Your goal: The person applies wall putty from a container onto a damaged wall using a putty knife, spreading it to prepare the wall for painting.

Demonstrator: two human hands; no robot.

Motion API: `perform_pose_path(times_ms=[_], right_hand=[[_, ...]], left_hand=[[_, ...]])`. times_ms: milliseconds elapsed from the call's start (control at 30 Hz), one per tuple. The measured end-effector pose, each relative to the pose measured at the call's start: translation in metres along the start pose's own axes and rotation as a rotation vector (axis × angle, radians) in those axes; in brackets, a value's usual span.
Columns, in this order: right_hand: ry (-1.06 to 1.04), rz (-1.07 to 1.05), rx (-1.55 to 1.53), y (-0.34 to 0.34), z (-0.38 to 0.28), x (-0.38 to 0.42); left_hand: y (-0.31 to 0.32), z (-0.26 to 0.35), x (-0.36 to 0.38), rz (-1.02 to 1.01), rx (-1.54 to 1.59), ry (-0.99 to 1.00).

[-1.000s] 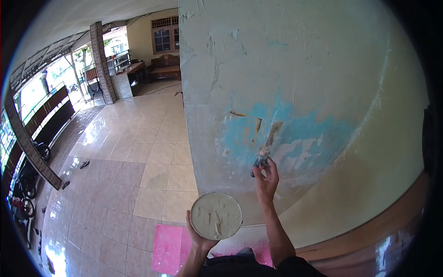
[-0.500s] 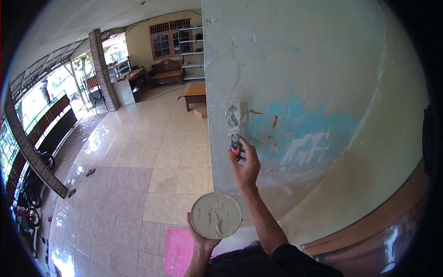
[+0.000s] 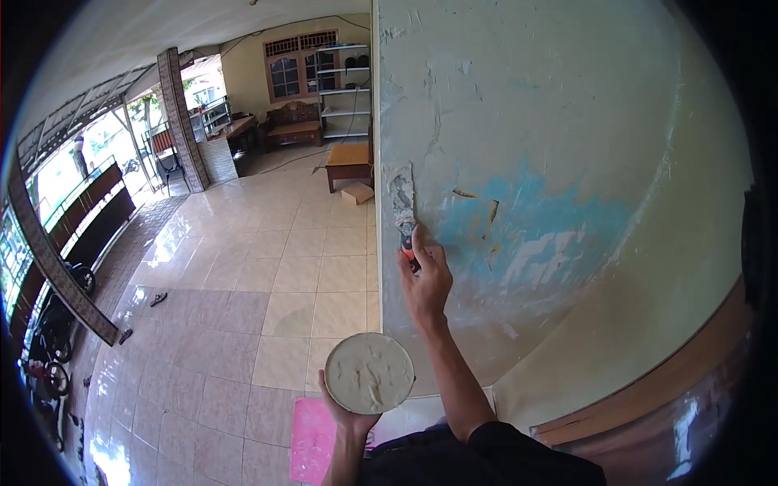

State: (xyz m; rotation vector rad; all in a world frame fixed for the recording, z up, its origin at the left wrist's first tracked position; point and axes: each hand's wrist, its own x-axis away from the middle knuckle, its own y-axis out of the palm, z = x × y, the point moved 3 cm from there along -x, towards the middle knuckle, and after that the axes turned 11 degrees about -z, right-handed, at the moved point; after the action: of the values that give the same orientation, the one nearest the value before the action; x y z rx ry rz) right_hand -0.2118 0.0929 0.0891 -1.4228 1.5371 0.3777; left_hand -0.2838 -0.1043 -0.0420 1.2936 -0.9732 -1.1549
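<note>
My right hand [image 3: 425, 279] grips a putty knife [image 3: 407, 235] by its dark and red handle. Grey paste coats the blade, which points up against the wall [image 3: 502, 113] near its left edge. To the right of the blade the wall shows blue patches and a cracked, peeling spot [image 3: 491, 219]. Low in the view, my left hand [image 3: 350, 417] holds up a round tub of pale putty [image 3: 369, 374] from below, its fingers wrapped round the side. The putty surface is uneven, with ridges.
Beneath the tub lies a pink sheet [image 3: 312, 437] on the tiled floor [image 3: 203, 324]. Further back stand a wooden table [image 3: 348, 155], a bench [image 3: 293, 128] and a shelf rack [image 3: 344, 91]. A pillar [image 3: 182, 121] and parked motorcycles [image 3: 55, 340] are at the left.
My right hand and the putty knife have moved slightly left, closer to the wall's edge. The tub in my left hand has shifted a little left and up.
</note>
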Motion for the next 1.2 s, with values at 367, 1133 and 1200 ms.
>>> perform_pose_path(times_ms=[367,1133,1200], right_hand=[[-0.016,-0.076,-0.089,0.000,0.029,0.038],[0.003,-0.158,-0.135,0.027,0.020,0.020],[0.003,-0.113,-0.089,0.024,0.014,0.019]], left_hand=[[-0.002,0.003,0.001,0.020,0.004,0.022],[0.001,-0.006,0.002,0.009,-0.074,0.007],[-0.002,-0.006,0.003,0.021,-0.072,0.014]])
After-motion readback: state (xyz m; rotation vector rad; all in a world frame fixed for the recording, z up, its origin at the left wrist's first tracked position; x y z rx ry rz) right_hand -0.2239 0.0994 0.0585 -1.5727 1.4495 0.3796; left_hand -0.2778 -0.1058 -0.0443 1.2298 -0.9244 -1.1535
